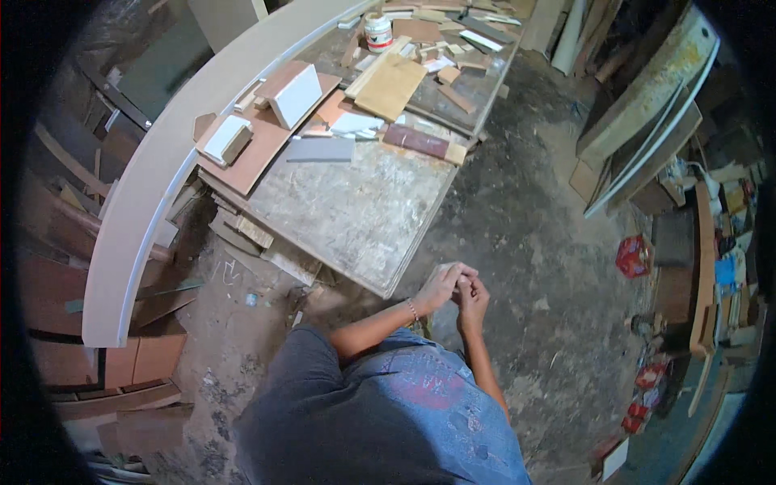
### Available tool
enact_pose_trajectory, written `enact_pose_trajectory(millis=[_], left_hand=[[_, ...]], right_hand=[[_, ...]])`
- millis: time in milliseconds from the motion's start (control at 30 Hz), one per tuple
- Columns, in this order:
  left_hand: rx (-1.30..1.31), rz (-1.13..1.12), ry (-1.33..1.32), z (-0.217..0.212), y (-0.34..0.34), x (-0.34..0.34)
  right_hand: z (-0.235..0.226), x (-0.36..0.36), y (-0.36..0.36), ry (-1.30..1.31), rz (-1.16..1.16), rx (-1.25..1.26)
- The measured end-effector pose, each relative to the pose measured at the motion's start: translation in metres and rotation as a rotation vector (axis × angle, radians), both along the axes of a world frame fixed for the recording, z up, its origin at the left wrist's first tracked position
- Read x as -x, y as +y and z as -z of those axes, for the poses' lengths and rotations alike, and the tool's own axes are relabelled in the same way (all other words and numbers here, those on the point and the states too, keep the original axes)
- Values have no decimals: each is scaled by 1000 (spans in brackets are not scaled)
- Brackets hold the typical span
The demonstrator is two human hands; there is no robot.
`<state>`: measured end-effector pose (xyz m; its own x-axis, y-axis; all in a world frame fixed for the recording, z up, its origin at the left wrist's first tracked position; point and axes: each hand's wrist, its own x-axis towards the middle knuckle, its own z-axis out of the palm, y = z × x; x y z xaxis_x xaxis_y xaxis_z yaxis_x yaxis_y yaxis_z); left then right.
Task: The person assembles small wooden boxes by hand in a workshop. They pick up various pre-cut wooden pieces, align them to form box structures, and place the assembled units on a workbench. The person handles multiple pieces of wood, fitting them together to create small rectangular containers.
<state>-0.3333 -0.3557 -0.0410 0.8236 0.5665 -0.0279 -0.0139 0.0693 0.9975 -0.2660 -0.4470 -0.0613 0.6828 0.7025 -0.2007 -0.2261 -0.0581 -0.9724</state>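
Note:
My left hand (440, 287) and my right hand (474, 307) meet in front of my body, just off the near corner of the worktable (364, 210). The fingers of both are bent and pressed together, the left hand's fingers lying over the right's fingertips. Anything held between them is too small or hidden to make out. A beaded bracelet (412, 308) circles my left wrist. Closest on the tabletop lie a grey strip (321, 150) and a dark red sanding block or wrapped piece (416, 141).
Brown board (267, 149) carries white-faced blocks (297, 95) on the table's left. Behind lie a tan sheet (391, 87), wood offcuts and a white jar (377, 34). A long curved panel (145, 202) runs along the left. Boards lean at right; a red object (634, 256) sits on the floor.

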Motion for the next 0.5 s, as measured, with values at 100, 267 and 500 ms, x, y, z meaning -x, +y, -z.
enact_pose_trajectory(millis=[100, 267, 500], left_hand=[[14, -88, -64, 22, 24, -44], [-192, -123, -100, -8, 78, -146], [-240, -326, -174, -23, 116, -216]], right_hand=[[3, -48, 27, 0, -107, 34], [-46, -140, 85, -308, -91, -117], [-29, -224, 148, -123, -202, -51]])
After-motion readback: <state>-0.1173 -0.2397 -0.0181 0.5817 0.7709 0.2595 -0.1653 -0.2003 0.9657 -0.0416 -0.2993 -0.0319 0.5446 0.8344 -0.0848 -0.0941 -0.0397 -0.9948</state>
